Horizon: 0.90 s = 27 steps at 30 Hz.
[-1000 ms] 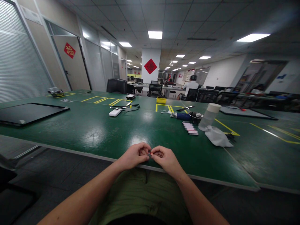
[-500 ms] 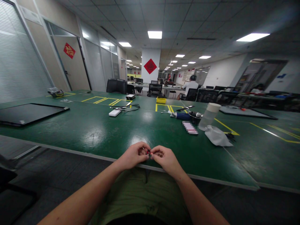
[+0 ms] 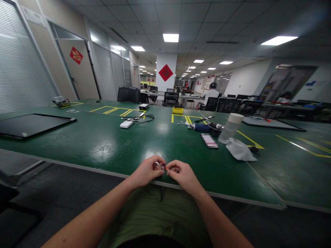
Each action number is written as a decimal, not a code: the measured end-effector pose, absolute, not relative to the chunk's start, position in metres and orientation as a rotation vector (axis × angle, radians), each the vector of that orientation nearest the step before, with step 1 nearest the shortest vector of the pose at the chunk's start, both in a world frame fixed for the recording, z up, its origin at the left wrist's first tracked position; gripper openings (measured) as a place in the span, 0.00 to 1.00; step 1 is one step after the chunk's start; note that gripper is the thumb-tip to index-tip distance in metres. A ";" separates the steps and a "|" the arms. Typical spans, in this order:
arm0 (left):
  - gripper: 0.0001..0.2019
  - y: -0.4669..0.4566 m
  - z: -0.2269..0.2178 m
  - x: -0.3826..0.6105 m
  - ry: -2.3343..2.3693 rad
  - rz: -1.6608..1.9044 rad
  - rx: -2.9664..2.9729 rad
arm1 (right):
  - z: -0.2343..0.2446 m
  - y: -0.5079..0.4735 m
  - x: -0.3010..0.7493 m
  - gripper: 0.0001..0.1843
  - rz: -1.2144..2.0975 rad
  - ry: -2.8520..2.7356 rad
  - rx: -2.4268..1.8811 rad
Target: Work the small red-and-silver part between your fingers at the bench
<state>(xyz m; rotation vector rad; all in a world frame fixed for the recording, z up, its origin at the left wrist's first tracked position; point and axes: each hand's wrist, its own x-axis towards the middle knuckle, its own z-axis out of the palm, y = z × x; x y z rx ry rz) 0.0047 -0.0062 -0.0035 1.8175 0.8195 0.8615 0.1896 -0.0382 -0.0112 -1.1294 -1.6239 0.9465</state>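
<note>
Close to the table's near edge, my left hand (image 3: 150, 168) and my right hand (image 3: 182, 172) meet fingertip to fingertip. Between them is a small dark and red piece (image 3: 163, 166), pinched by the thumb and fingers of my left hand. A tiny orange-red bit (image 3: 167, 168) shows at the fingertips of my right hand, which are also pinched together. Both pieces are too small to tell their kind, and the fingers partly cover them. I cannot make out whether the two are joined. Under the hands lies the green tabletop (image 3: 124, 151).
Right of centre are a pixelated phone-like slab (image 3: 209, 140), a translucent bottle (image 3: 230, 127), a white bag (image 3: 239, 150), a metal bowl (image 3: 216, 128) and a blue roll (image 3: 202, 127). A white power bank-like block (image 3: 127, 124) with black cable lies ahead; a dark panel (image 3: 33, 125) lies left.
The small piece has turned a little between my fingertips, and more orange-red shows on the right-hand side. Both hands stay in nearly the same place.
</note>
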 end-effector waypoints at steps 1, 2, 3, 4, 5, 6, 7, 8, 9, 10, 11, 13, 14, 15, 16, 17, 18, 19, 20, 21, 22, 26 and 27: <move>0.12 -0.007 -0.003 0.005 0.823 0.858 1.826 | -0.011 -0.038 0.190 0.08 0.955 -1.621 -1.123; 0.12 -0.007 -0.003 0.005 0.822 0.854 1.832 | -0.011 -0.038 0.190 0.08 0.968 -1.615 -1.115; 0.12 -0.007 -0.003 0.005 0.817 0.850 1.835 | -0.011 -0.039 0.190 0.08 0.983 -1.608 -1.104; 0.12 -0.007 -0.002 0.005 0.808 0.848 1.838 | -0.011 -0.039 0.190 0.08 0.999 -1.602 -1.092; 0.12 -0.007 -0.002 0.005 0.797 0.848 1.843 | -0.011 -0.039 0.190 0.08 1.012 -1.596 -1.081; 0.12 -0.006 -0.003 0.005 0.785 0.849 1.848 | -0.011 -0.039 0.190 0.07 1.018 -1.595 -1.074; 0.12 -0.006 -0.003 0.005 0.775 0.854 1.852 | -0.011 -0.039 0.190 0.07 1.015 -1.598 -1.073; 0.12 -0.006 -0.003 0.005 0.766 0.859 1.852 | -0.011 -0.039 0.190 0.07 1.004 -1.604 -1.081; 0.12 -0.005 -0.004 0.005 0.759 0.863 1.845 | -0.011 -0.039 0.190 0.07 0.988 -1.612 -1.094; 0.12 -0.004 -0.004 0.005 0.754 0.863 1.832 | -0.011 -0.038 0.190 0.07 0.968 -1.619 -1.110; 0.13 -0.004 -0.005 0.005 0.747 0.858 1.815 | -0.011 -0.038 0.191 0.07 0.947 -1.625 -1.123; 0.14 -0.003 -0.006 0.004 0.732 0.837 1.783 | -0.011 -0.038 0.191 0.07 0.922 -1.630 -1.128; 0.15 -0.003 -0.006 0.004 0.725 0.824 1.773 | -0.011 -0.038 0.191 0.06 0.915 -1.628 -1.122; 0.15 -0.003 -0.006 0.003 0.721 0.815 1.769 | -0.010 -0.038 0.191 0.06 0.912 -1.624 -1.113; 0.15 -0.003 -0.006 0.003 0.719 0.808 1.767 | -0.010 -0.038 0.191 0.06 0.917 -1.617 -1.102; 0.14 -0.004 -0.006 0.003 0.719 0.805 1.769 | -0.009 -0.038 0.191 0.06 0.930 -1.607 -1.092; 0.14 -0.004 -0.006 0.002 0.717 0.804 1.771 | -0.009 -0.039 0.190 0.06 0.949 -1.595 -1.085; 0.13 -0.005 -0.006 0.003 0.713 0.804 1.773 | -0.009 -0.039 0.190 0.06 0.973 -1.582 -1.080; 0.13 -0.006 -0.005 0.003 0.708 0.803 1.772 | -0.009 -0.039 0.190 0.07 0.997 -1.568 -1.076; 0.13 -0.006 -0.005 0.003 0.700 0.800 1.771 | -0.009 -0.039 0.190 0.07 1.019 -1.554 -1.074; 0.13 -0.007 -0.004 0.003 0.694 0.796 1.768 | -0.009 -0.039 0.190 0.08 1.033 -1.543 -1.073; 0.13 -0.008 -0.003 0.004 0.702 0.794 1.773 | -0.012 -0.037 0.190 0.07 1.013 -1.558 -1.082; 0.13 -0.008 -0.003 0.004 0.710 0.796 1.775 | -0.012 -0.037 0.190 0.07 0.991 -1.575 -1.087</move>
